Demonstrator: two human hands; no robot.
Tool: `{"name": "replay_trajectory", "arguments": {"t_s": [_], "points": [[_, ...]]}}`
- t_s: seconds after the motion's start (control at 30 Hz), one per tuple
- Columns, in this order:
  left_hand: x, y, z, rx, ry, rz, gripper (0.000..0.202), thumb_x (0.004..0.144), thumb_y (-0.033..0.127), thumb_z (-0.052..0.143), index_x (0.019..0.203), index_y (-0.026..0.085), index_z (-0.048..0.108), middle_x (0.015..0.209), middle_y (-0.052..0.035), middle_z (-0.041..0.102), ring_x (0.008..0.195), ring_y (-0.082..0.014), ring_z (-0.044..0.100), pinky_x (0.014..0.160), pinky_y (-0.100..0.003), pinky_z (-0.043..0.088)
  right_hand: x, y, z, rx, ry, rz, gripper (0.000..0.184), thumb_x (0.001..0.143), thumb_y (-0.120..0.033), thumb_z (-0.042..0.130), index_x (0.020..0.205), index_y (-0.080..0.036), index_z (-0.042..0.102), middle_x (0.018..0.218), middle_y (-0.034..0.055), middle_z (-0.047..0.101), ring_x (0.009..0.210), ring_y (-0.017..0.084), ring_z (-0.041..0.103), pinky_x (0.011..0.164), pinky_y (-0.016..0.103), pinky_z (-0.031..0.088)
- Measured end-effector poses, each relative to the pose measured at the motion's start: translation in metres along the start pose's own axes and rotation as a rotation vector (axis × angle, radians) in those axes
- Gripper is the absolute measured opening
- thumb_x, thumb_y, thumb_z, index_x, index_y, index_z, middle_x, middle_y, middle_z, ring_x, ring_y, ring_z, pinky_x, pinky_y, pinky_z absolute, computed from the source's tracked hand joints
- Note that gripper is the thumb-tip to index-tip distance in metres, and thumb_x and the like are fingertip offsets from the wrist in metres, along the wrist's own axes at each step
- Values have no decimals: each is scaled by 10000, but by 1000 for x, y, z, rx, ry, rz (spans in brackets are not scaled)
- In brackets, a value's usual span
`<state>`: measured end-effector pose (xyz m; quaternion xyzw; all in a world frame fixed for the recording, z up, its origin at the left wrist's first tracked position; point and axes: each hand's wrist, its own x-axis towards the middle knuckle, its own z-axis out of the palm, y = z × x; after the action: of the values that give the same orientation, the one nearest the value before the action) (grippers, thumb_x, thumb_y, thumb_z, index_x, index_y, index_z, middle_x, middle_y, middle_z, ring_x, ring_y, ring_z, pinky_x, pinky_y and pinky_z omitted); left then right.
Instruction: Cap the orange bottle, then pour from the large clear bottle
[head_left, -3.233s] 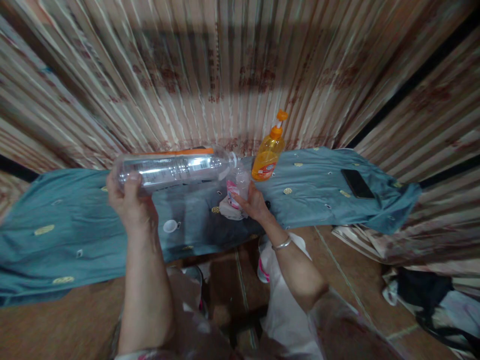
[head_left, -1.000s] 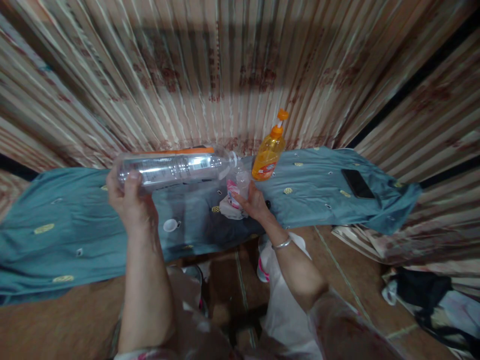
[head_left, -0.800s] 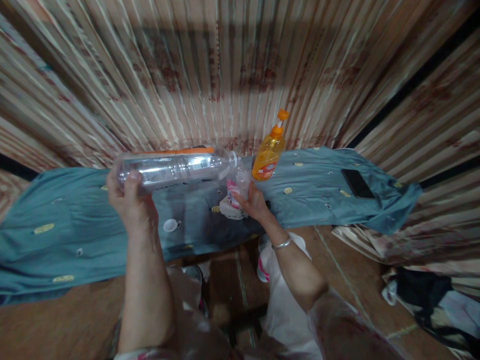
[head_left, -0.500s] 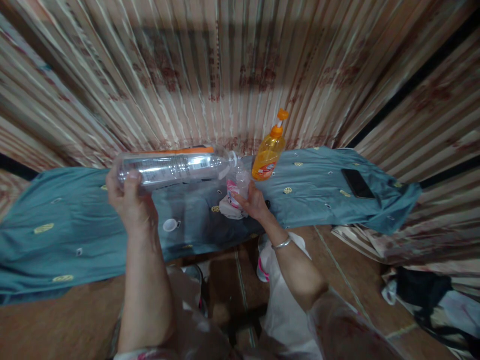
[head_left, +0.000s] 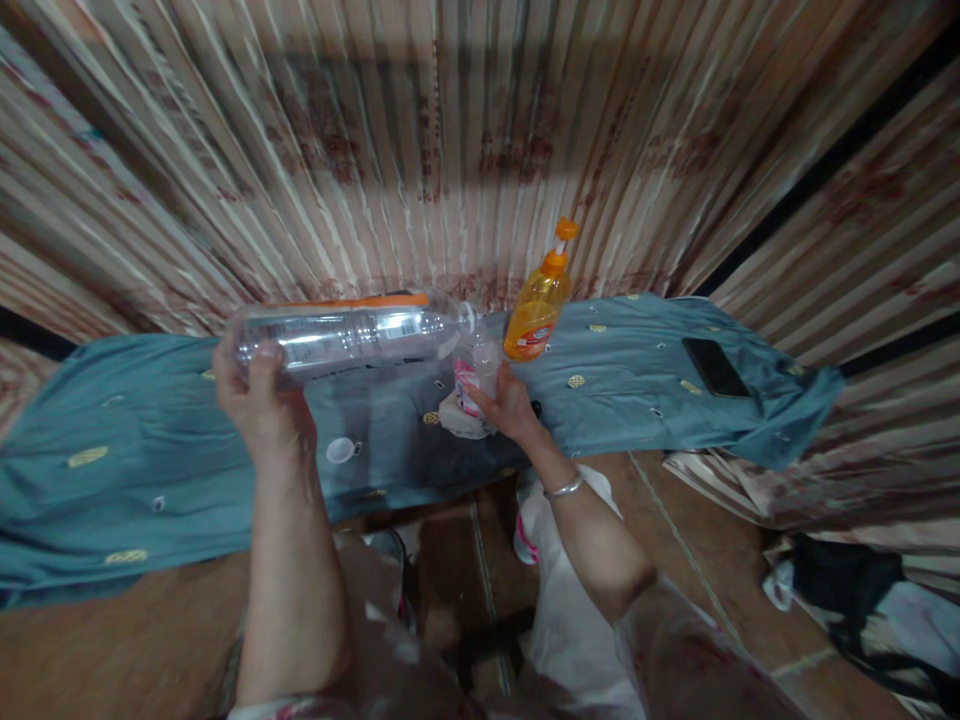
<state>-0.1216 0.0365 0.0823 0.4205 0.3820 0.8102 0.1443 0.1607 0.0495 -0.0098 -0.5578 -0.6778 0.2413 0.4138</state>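
Observation:
My left hand (head_left: 262,400) is closed around the base of a large clear plastic bottle (head_left: 352,335) with an orange-edged label. The bottle lies nearly level in the air, its uncapped mouth pointing right. Just under that mouth, my right hand (head_left: 514,405) grips a small clear bottle (head_left: 486,365) with a pink label. The two mouths are very close; whether they touch I cannot tell. A crumpled whitish cloth or bag (head_left: 466,415) sits beside the small bottle. Behind my right hand stands a pump bottle (head_left: 536,315) of orange liquid.
The long narrow table has a teal patterned cloth (head_left: 630,345). A small white cap (head_left: 340,450) rests near its front edge, and a black phone (head_left: 715,367) lies at the right. A striped curtain (head_left: 420,150) hangs close behind. Dark bags (head_left: 847,580) are on the floor at right.

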Motion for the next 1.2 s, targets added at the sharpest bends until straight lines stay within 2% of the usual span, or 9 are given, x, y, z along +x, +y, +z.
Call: {"name": "replay_trajectory", "arguments": {"t_s": [0.3,0.4,0.57,0.73,1.07,1.2], "points": [[0,1,0,8,-12,0,476,650,465,754,1069,242,712,989,1,667,1006,-199,649,1045,-464,498,0,5,2,-7,28,-44,705,837,-502,749,1382,-137,493,1193,189,743,1056,332,743,897,447,593],[-1,3,2,-16,12,-10,460,627,444,764,1031,231,712,983,-1,665,1010,-200,646,1047,-450,493,1,7,2,-4,30,-47,669,845,-498,743,1368,-161,499,1183,168,750,1049,318,746,886,432,597],[-1,4,4,-1,31,-29,470,614,469,761,1015,233,696,1037,-2,667,1002,-197,645,1028,-445,503,0,2,2,-7,10,-23,666,854,-474,736,1366,-131,485,1178,184,748,1062,328,744,905,446,592],[-1,3,2,-32,34,-41,432,592,416,765,974,226,698,981,-2,668,1020,-208,648,1053,-450,482,0,0,0,0,13,-31,652,849,-449,744,1357,-129,490,1169,186,751,1046,323,748,888,435,596],[0,-2,-3,20,-39,1,505,674,476,732,1125,252,688,1027,-4,650,1059,-218,643,1069,-509,483,-1,-2,-1,-21,4,3,645,857,-454,735,1365,-147,481,1152,175,752,1036,328,749,880,460,596],[0,0,-1,-10,-24,-10,486,648,466,762,1072,237,695,1020,-8,658,1062,-218,647,1081,-494,476,0,-2,-1,-5,1,-8,641,848,-458,745,1346,-143,494,1154,175,752,1037,322,747,887,441,594]]}}
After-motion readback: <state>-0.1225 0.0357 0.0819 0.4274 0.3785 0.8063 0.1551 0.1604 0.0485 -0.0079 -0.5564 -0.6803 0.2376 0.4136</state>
